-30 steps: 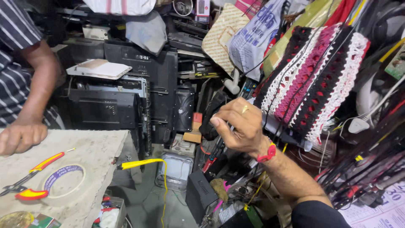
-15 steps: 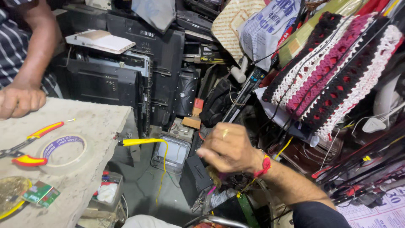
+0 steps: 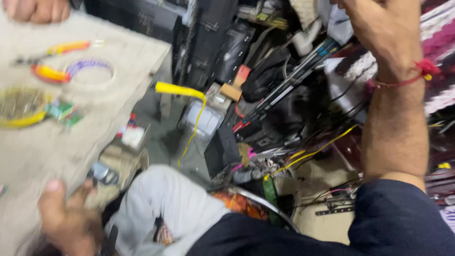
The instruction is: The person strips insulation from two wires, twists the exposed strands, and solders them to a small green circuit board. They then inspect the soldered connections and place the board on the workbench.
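At the counter's near edge: left hand [image 3: 66, 215], blurred, fingers spread and resting on the pale counter [image 3: 71, 142], holding nothing, likely to steady the lean.
Right hand [image 3: 379, 28]: raised toward the hanging cloths, cut off by the top edge; I cannot tell if it grips anything.
Wrist: red thread band [image 3: 417, 73].
Nearest things: tape ring [image 3: 90, 73], orange-handled pliers [image 3: 52, 61], small green circuit board [image 3: 64, 111], lying within reach.
Far corner: another person's hand [image 3: 35, 9].
Room: crammed with black casings, wires, a yellow cable [image 3: 182, 92].
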Demonstrator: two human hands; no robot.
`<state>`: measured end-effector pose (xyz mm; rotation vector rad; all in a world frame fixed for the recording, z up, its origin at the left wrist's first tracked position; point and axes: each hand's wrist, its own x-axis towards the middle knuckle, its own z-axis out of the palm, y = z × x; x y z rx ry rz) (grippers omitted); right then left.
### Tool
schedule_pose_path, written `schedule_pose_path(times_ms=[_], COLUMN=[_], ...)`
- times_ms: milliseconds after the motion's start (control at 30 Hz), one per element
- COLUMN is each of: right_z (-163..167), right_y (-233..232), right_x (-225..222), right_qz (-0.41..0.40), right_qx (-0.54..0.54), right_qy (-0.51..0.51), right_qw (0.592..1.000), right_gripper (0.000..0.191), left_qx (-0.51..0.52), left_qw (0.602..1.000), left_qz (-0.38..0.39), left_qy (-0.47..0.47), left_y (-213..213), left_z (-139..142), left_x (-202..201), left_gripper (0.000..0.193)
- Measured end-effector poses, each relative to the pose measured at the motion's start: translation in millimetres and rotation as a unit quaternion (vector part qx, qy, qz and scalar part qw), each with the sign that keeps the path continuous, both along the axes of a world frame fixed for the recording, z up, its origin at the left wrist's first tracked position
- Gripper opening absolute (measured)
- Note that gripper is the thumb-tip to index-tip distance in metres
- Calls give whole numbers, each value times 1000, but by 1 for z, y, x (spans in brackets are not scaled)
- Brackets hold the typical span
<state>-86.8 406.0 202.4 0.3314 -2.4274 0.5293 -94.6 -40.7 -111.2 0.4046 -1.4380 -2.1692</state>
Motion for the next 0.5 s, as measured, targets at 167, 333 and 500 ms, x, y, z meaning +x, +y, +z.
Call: schedule_pose_path(times_ms=[167,333,500], right_z=[-157,-298,-324], right_y=[-104,-200,-203], right_x=[-7,-7,28], right_qz=[56,157,176], right_qx=[197,-208,-466], right_qy=[-398,-680,-728], right_qw=[894,685,471], right_gripper=[71,93,96], left_qx=[52,-13,85], left_qw=[997,992,981], left_qz=[-54,-119,-108], left_qy=[34,40,-138], left_y=[5,5,18], left_z=[4,24,28], left_x=[5,7,-12], left_gripper=[37,46,39])
